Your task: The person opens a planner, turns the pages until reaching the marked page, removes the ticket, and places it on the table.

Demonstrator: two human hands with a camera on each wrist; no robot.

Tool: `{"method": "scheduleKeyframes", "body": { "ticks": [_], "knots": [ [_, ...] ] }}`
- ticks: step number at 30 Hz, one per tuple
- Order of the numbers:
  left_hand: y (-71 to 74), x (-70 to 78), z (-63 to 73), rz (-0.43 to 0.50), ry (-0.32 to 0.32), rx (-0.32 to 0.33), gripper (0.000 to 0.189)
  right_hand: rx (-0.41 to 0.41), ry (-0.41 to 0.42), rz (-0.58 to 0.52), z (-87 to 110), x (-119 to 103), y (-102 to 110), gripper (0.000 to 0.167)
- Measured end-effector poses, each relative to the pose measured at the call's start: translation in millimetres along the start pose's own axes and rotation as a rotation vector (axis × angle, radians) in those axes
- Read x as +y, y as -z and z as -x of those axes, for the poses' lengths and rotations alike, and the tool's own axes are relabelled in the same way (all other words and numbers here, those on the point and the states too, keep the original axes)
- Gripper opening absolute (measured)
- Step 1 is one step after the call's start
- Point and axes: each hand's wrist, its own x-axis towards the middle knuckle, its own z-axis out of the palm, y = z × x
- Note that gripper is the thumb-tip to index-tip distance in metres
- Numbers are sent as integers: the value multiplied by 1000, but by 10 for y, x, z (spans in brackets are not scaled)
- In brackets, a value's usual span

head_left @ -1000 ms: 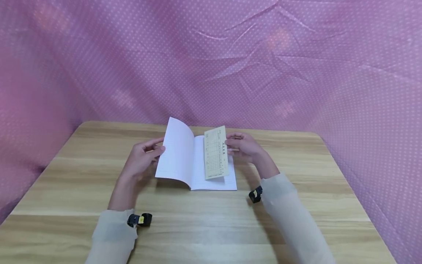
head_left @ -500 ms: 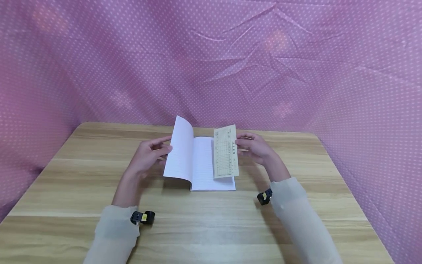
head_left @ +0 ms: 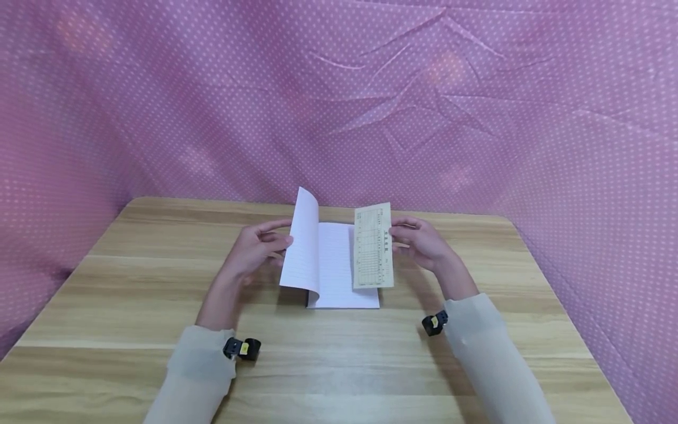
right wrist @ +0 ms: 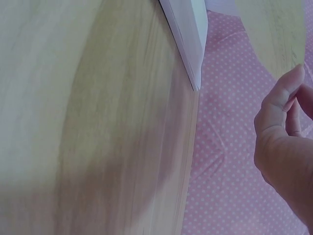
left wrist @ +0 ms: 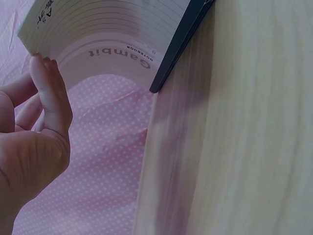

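A lined notebook (head_left: 336, 265) lies spread on the table in the head view. My left hand (head_left: 256, 247) pinches the outer edge of its raised left leaves (head_left: 302, 247), which curve up from the spine. In the left wrist view, "Gambit" lettering shows on the curved cover (left wrist: 112, 56), and there is handwriting near the leaf's corner. A pale yellow printed form slip (head_left: 372, 247) is held up by my right hand (head_left: 421, 241), pinched at its right edge between thumb and fingers. The slip hangs over the right page and slightly past its outer edge.
The wooden table (head_left: 339, 365) has rounded far corners. Behind and at both sides hangs a pink dotted cloth (head_left: 339, 106). Small black cameras (head_left: 243, 348) sit at both wrists, over light sleeves.
My left hand has moved right, swinging the raised leaves closer over the right page. My right hand has shifted right with the slip, which now reaches past the notebook's right edge.
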Motion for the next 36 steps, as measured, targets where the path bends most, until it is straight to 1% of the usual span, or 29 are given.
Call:
{"method": "scheduleKeyframes", "body": {
  "ticks": [4, 9, 14, 18, 23, 27, 36],
  "knots": [
    [-49, -5, -6, 49, 11, -6, 53, 6, 3, -3, 28, -17, 39, 14],
    [-101, -30, -16, 122, -3, -18, 48, -4, 10, -10, 56, -25, 80, 15],
    [-159, -53, -35, 156, 3, -23, 45, -6, 16, -34, 71, -11, 132, 11],
    [-206, -68, -49, 168, 14, -31, 44, 8, 14, -45, 84, -2, 177, 10],
    [-271, -80, -56, 161, 21, -48, 39, 27, 12, -50, 96, 2, 221, 9],
    [-332, -91, -63, 162, 26, -59, 36, 31, 7, -49, 109, 3, 256, 13],
    [-442, -114, -101, 150, 41, -88, 35, 57, -7, -48, 139, 23, 328, 18]
  ]
}}
